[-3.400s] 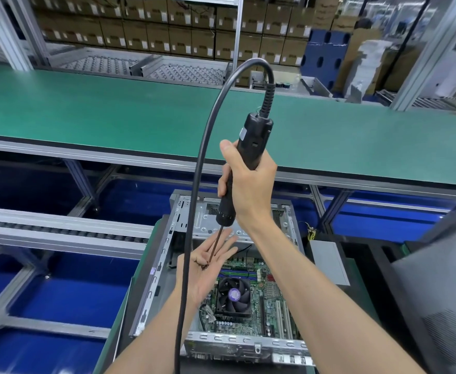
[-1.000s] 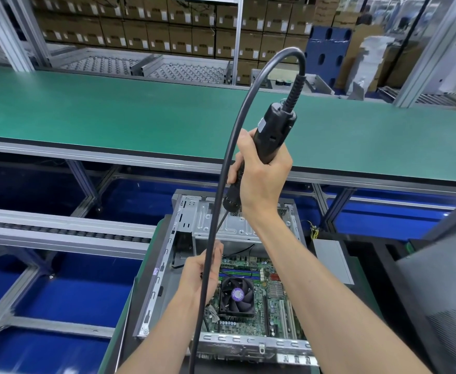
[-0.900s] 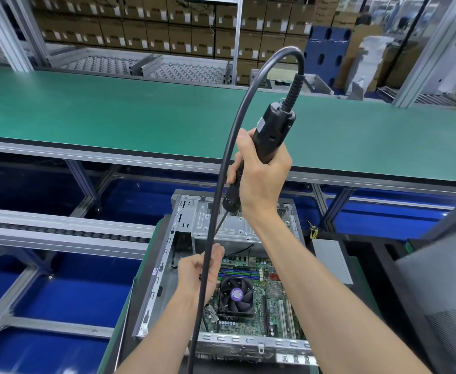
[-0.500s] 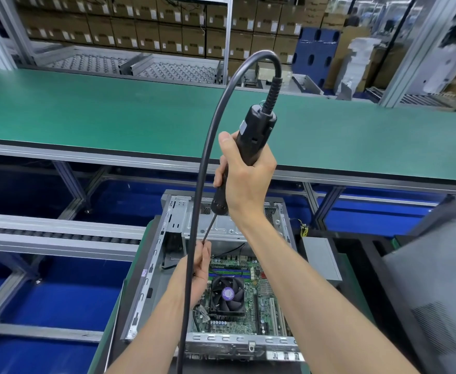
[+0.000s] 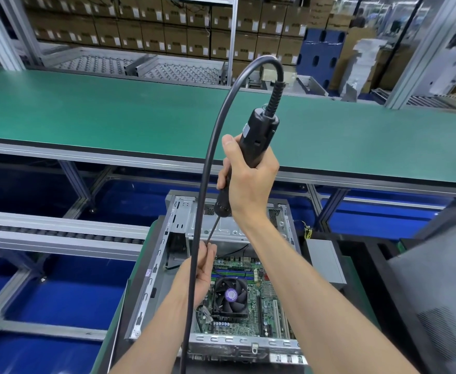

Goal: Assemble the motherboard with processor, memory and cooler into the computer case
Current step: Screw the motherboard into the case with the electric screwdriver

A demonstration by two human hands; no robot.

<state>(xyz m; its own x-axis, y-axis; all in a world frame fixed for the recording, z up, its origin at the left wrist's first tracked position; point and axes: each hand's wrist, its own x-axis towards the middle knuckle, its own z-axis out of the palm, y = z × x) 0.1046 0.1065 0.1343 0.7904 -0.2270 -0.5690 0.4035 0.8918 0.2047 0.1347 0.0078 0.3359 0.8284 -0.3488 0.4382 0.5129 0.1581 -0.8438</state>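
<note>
Right hand (image 5: 250, 179): wrapped round the black cylindrical electric screwdriver (image 5: 251, 147), thumb raised along the body, tool held tilted above the open grey steel computer case (image 5: 151, 287). Thin dark bit (image 5: 213, 230) angled down and to the left from the tool nose.

Left hand (image 5: 201, 271): fingers curled and pinched at the bit tip. Whether a screw sits between fingertips and bit: cannot tell, too small.

Green motherboard (image 5: 259, 290): lying flat inside the case, in the near half. Black square cooler fan with purple round hub label (image 5: 231, 295): mounted on the board, just right of the left hand. Memory slots with blue and green strips (image 5: 232, 272): beyond the fan. Processor: hidden beneath the cooler.

Obstructions: thick black power cable (image 5: 202, 211) arching from the top of the screwdriver and falling straight down across the left forearm and the left part of the case. Right forearm covering the right rear corner of the board. Left hand covering the board's left edge.

Surroundings: green conveyor belt with aluminium edge (image 5: 113, 117) beyond the case; blue plastic bins (image 5: 59, 292) under the metal frame at left; grey roller track (image 5: 59, 233) at left; stacked brown cardboard cartons (image 5: 140, 31) on shelving far behind; small grey metal box (image 5: 325, 260) just right of the case; dark grey panel with vent holes (image 5: 437, 306) at far right.
</note>
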